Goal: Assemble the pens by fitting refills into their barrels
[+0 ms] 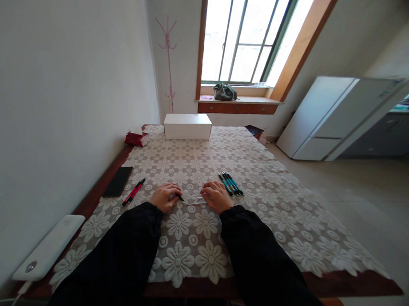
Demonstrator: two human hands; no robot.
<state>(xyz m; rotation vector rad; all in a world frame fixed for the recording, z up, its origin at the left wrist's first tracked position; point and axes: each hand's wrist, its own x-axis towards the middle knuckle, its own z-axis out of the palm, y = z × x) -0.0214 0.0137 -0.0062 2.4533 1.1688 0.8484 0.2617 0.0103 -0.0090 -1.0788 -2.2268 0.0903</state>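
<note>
A long dark wooden table stands against the white wall, covered by a cream lace cloth with big flower shapes. Off to the right a white fridge leans in the view beside the window. At the table's far end sits a white rectangular cardboard box, with a small red tissue pack near its left corner. Along the left edge lie a flat white power bank close to the near corner and a black phone further up.

The person's black sleeves reach in from the near edge. The left hand is curled knuckles-up on the cloth, fingers pinching a short black pen piece whose tip pokes out towards the right. The right hand lies bent over the cloth, its fingertips on a thin clear pen tube that runs between both hands. Just right of that hand is a bunch of teal and black pens; well left of the left hand lie two red and black pens.
</note>
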